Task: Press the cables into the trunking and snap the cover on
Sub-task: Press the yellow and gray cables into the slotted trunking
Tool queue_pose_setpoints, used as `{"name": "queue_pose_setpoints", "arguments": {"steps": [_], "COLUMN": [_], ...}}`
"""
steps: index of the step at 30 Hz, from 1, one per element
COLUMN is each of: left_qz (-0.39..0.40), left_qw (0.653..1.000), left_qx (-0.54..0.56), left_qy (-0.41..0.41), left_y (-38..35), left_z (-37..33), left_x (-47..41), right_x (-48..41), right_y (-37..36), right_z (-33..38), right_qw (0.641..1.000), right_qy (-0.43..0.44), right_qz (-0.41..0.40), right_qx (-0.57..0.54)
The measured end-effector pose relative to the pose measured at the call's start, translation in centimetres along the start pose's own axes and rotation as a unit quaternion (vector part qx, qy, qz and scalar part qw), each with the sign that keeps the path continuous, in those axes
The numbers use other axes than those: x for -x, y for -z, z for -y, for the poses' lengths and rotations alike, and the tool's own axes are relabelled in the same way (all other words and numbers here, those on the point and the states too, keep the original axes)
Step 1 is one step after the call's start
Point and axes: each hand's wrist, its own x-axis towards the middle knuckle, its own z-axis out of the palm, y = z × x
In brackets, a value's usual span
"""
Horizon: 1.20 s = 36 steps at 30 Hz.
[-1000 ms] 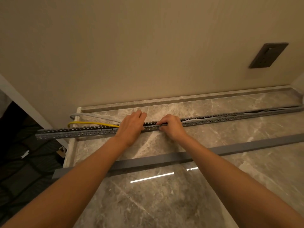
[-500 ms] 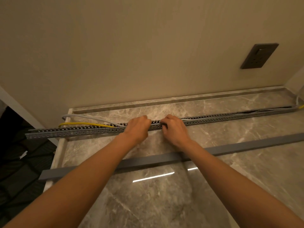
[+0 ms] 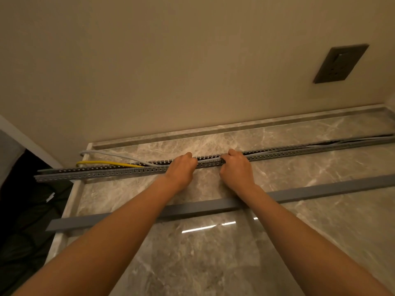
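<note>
A long grey slotted trunking [image 3: 102, 173] lies across the marble top, parallel to the wall. My left hand [image 3: 181, 168] and my right hand [image 3: 236, 167] rest on its middle, fingers curled over the channel and pressing the cables down. A yellow cable [image 3: 100, 163] and a grey cable [image 3: 111, 153] loop out of the trunking to the left of my left hand. Further right the cables lie inside the channel. The flat grey cover [image 3: 320, 190] lies loose on the marble, nearer me, passing under my forearms.
The marble top [image 3: 213, 263] ends at a left edge with a dark drop [image 3: 25, 221] beyond it. A beige wall rises behind, with a dark socket plate [image 3: 339, 64] at the upper right. A raised marble lip runs along the wall.
My hands have slid to the right along the trunking and curled tighter over the channel. The view has shifted right with them.
</note>
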Motion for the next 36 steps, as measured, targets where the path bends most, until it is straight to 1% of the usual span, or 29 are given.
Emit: {"name": "queue_pose_setpoints", "arguments": {"steps": [3,6,8,10,12,15,18,20,22,24,26,28,30,32,34,36], "left_qz": [0.008,0.007,-0.022,-0.046,-0.045,-0.033,-0.024,-0.046,-0.092,-0.117,-0.079,-0.010,0.041,0.037,-0.005,-0.012], "left_qw": [1.000,0.997,0.994,0.994,0.995,0.995,0.990,0.982,0.969,0.960,0.968,0.979,0.981,0.977,0.968,0.963], "left_qx": [0.022,0.075,0.102,0.101,0.089,0.075,0.092,0.126,0.170,0.193,0.176,0.158,0.168,0.200,0.245,0.259], "left_qy": [-0.008,-0.020,-0.015,-0.001,0.015,0.054,0.106,0.132,0.152,0.166,0.161,0.128,0.086,0.058,0.062,0.074], "left_y": [0.1,0.6,1.1,1.5,1.6,1.2,1.0,0.9,0.8,0.7,0.4,0.1,-0.1,0.1,0.0,-0.4], "left_z": [0.5,1.3,2.2,3.5,5.1,8.8,13.0,15.6,17.9,20.1,22.5,24.7,25.9,27.2,28.6,30.2], "left_x": [-0.1,0.1,0.6,1.1,1.6,2.4,3.3,3.9,4.6,5.2,5.5,5.6,5.7,5.7,5.7,5.7], "right_x": [-0.4,0.4,1.2,1.4,1.1,0.7,0.5,0.1,-0.1,-0.5,-1.0,-1.4,-1.8,-2.2,-2.4,-2.4], "right_y": [0.4,0.2,-0.4,-0.7,-0.7,-1.0,-2.1,-2.9,-3.6,-4.2,-4.7,-5.4,-5.9,-6.4,-6.8,-7.0], "right_z": [-0.2,-0.5,-0.2,0.8,2.5,6.0,10.0,12.7,15.3,17.9,20.1,22.2,23.7,25.1,25.9,26.4], "right_qw": [1.000,0.999,0.999,0.998,0.997,0.995,0.992,0.990,0.988,0.986,0.986,0.987,0.985,0.982,0.981,0.984], "right_qy": [-0.011,-0.001,0.001,0.000,0.019,0.046,0.067,0.070,0.076,0.087,0.093,0.105,0.123,0.130,0.116,0.092], "right_qz": [0.020,-0.006,-0.027,-0.037,-0.034,-0.011,0.025,0.048,0.074,0.093,0.087,0.078,0.100,0.131,0.147,0.146], "right_qx": [-0.009,-0.032,-0.042,-0.042,-0.060,-0.083,-0.101,-0.114,-0.116,-0.109,-0.108,-0.091,-0.064,-0.048,-0.045,-0.043]}}
